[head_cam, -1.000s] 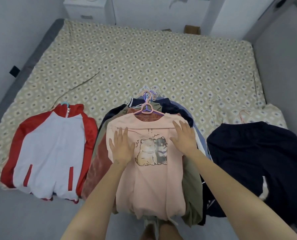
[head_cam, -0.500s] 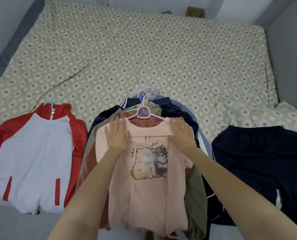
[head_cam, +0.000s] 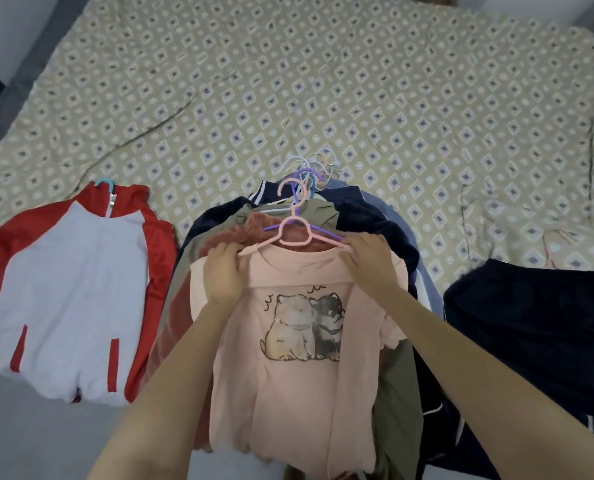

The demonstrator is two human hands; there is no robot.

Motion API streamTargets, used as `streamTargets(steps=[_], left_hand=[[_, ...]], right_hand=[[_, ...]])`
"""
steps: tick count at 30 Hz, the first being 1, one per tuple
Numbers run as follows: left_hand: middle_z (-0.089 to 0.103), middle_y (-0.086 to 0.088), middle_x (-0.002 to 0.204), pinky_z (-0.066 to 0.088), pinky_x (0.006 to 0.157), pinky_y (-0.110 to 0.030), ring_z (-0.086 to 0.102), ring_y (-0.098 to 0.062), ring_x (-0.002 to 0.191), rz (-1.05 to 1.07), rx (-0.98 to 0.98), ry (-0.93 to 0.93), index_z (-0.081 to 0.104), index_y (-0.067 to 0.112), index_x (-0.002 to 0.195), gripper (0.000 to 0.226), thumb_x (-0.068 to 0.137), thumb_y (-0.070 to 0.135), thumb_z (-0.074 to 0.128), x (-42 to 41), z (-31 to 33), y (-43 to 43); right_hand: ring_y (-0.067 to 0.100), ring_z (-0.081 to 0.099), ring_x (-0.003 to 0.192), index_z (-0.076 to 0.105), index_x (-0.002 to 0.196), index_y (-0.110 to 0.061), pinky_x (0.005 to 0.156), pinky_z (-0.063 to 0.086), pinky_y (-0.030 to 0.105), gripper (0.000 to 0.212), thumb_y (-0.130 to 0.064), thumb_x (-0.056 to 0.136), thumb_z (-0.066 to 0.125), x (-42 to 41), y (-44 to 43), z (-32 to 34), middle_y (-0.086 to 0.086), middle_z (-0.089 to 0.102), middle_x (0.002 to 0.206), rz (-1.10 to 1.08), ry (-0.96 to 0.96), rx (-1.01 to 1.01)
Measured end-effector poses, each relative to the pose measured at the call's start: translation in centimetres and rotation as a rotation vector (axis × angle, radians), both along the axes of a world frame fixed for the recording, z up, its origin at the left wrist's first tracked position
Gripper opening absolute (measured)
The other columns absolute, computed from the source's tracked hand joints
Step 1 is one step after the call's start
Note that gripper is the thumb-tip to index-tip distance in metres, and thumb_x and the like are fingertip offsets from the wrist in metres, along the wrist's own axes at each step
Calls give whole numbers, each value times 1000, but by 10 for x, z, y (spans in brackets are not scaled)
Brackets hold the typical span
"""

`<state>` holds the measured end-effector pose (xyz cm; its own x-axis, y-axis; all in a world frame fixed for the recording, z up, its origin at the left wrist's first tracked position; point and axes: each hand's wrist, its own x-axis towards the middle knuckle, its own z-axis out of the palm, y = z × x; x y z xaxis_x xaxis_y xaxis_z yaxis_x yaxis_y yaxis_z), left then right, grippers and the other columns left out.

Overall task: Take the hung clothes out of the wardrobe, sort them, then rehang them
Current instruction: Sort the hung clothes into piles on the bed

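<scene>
**Shoulders pinched, pink tee set to leave the pile**

Hands frame the collar of the pale pink cotton T-shirt (head_cam: 299, 393), which lies face up on top of the stacked pile of hung clothes (head_cam: 397, 393) at 6 o'clock on the bed with the yellow diamond-patterned cover (head_cam: 358, 98). The left hand (head_cam: 223, 271) curls its grip into the shoulder cloth at 9 o'clock of the collar. Whether it also catches the hanger arm there I cannot tell. The right hand (head_cam: 371, 261) pinches the opposite shoulder together with the arm of the pink plastic hanger (head_cam: 294, 242).

The shirt's long axis runs from 12 to 6. Its hook points to 12 o'clock and its hem falls over the bed edge toward the person. Both hands sit equally near. The hook lies just beyond them at 12 o'clock, nested among the other coloured hooks, so I judge that a lift must first draw it clear of that cluster.

The red-and-white zip jacket (head_cam: 70, 289) lies apart at 9 o'clock, and the dark navy garment (head_cam: 531, 341) at 3 o'clock.

No brand or readable writing shows. The chest print is two cartoon dogs, one cream and one dark, with small scribble marks above.
</scene>
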<state>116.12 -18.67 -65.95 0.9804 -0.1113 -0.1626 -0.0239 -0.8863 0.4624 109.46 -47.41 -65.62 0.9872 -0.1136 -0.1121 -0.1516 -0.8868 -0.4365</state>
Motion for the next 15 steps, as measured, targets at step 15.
streamTargets(steps=[15], left_hand=[[69,-5,93,40,65,-33,61,-27,87,142,-121,-88,74,14,97,19,93,30,63,-83,132,68]], right_hand=[[21,58,82,63,93,-19,64,38,32,21,-38,97,56,-14,54,147,-2,63,85,52,188,139]])
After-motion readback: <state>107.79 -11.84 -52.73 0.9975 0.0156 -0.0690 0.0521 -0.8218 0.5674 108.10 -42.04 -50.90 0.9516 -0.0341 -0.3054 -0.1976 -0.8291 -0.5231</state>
